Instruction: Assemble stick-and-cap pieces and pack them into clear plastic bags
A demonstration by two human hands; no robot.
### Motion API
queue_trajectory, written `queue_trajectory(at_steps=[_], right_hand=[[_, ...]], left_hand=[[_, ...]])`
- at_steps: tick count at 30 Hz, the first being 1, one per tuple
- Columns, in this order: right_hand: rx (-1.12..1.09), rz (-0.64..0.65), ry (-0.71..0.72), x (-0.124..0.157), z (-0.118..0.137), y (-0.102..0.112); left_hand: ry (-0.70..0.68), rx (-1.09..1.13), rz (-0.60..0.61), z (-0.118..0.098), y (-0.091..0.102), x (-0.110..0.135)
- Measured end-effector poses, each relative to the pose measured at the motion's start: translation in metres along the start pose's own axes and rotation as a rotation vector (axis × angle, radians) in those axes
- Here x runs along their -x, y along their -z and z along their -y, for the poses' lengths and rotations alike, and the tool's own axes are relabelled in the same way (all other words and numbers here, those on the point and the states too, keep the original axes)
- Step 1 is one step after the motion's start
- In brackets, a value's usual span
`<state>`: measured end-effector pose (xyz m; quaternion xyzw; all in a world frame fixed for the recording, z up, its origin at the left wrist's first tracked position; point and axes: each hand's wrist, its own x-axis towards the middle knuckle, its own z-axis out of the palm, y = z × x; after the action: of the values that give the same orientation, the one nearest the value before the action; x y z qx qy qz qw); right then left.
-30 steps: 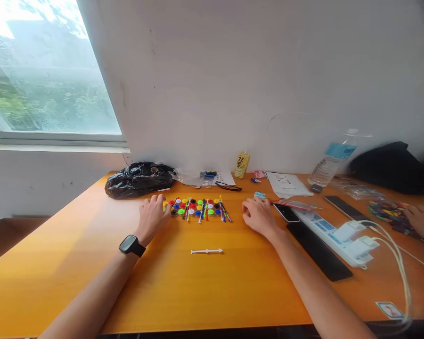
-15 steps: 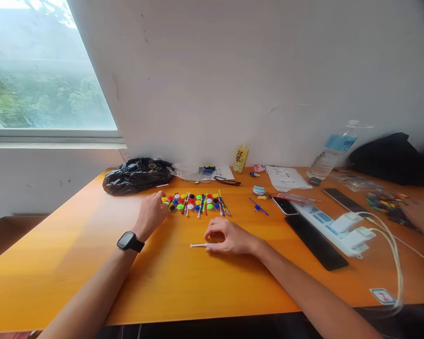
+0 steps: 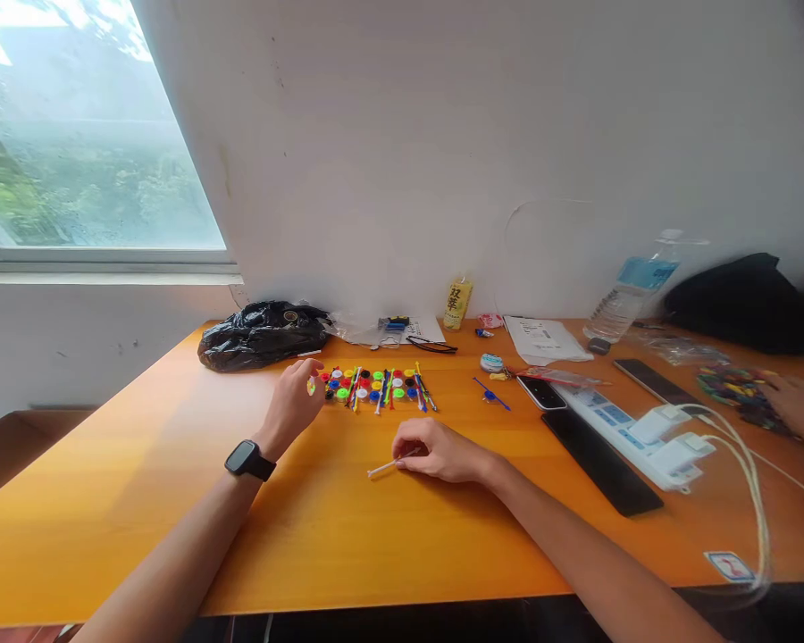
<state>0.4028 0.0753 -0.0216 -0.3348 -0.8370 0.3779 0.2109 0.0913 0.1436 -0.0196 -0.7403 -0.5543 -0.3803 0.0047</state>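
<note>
My left hand (image 3: pixel 293 397), with a watch (image 3: pixel 245 458) on its wrist, is beside the left end of several small coloured discs (image 3: pixel 341 393). Its fingers are closed on a small yellow-green disc (image 3: pixel 312 387), partly hidden by them. Low over the table, my right hand (image 3: pixel 439 449) pinches a thin white stick (image 3: pixel 381 468) whose free end points left. More coloured sticks (image 3: pixel 389 388) lie in bundles across the discs. To the right lies a blue stick with a blue disc (image 3: pixel 489 394) at its middle.
A black plastic bag (image 3: pixel 264 335), a yellow carton (image 3: pixel 456 304) and a water bottle (image 3: pixel 633 295) stand along the wall. Phones (image 3: pixel 541 391) and a white power strip (image 3: pixel 616 424) with cables are at right. Another person's hand (image 3: pixel 800 402) touches a multicoloured pile (image 3: pixel 737 391).
My left hand has drawn slightly back from the discs with a yellow-green disc in its fingers. In my right hand, the white stick has tilted, its left end now nearer me.
</note>
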Motion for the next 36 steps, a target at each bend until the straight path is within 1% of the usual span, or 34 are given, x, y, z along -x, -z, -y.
queue_trajectory(at_steps=[1,3,6,9,10,12,13,17,19,21,24,28,30,33,36], right_hand=[[-0.036,0.007,-0.019,0.001,0.0,0.002],[-0.121,0.023,-0.04,0.002,0.002,0.009],[-0.295,-0.007,-0.055,0.003,0.008,0.022],[-0.457,-0.109,-0.09,0.004,0.012,0.033],[-0.482,-0.139,-0.106,0.004,0.012,0.036],[-0.495,-0.171,-0.132,0.005,0.011,0.04],[-0.497,-0.168,-0.142,0.005,0.01,0.041],[-0.545,-0.09,-0.178,0.004,0.0,0.038],[-0.573,-0.068,-0.191,0.003,-0.006,0.032],[-0.587,-0.062,-0.195,0.0,-0.012,0.023],[-0.58,-0.041,-0.213,-0.004,-0.019,0.01],[-0.596,-0.058,-0.224,-0.008,-0.02,-0.001],[-0.609,-0.076,-0.216,-0.01,-0.018,-0.003],[-0.601,-0.056,-0.209,-0.011,-0.017,-0.003],[-0.57,-0.077,-0.227,-0.011,-0.021,-0.002]], left_hand=[[-0.015,0.06,-0.003,-0.005,0.0,0.001],[-0.023,0.187,0.05,-0.019,-0.001,0.006],[-0.043,0.402,0.234,-0.046,-0.002,0.018],[-0.164,0.599,0.474,-0.072,0.0,0.03],[-0.181,0.654,0.556,-0.078,0.0,0.034],[-0.164,0.738,0.667,-0.087,-0.002,0.039],[-0.138,0.766,0.697,-0.089,-0.003,0.04],[-0.038,0.887,0.728,-0.088,-0.009,0.043],[-0.041,0.963,0.744,-0.086,-0.011,0.043],[-0.083,0.982,0.756,-0.086,-0.012,0.042],[-0.153,0.896,0.721,-0.088,-0.013,0.042],[-0.174,0.814,0.666,-0.086,-0.019,0.044],[-0.176,0.784,0.641,-0.083,-0.024,0.046],[-0.189,0.737,0.604,-0.078,-0.029,0.047],[-0.214,0.723,0.586,-0.077,-0.029,0.047]])
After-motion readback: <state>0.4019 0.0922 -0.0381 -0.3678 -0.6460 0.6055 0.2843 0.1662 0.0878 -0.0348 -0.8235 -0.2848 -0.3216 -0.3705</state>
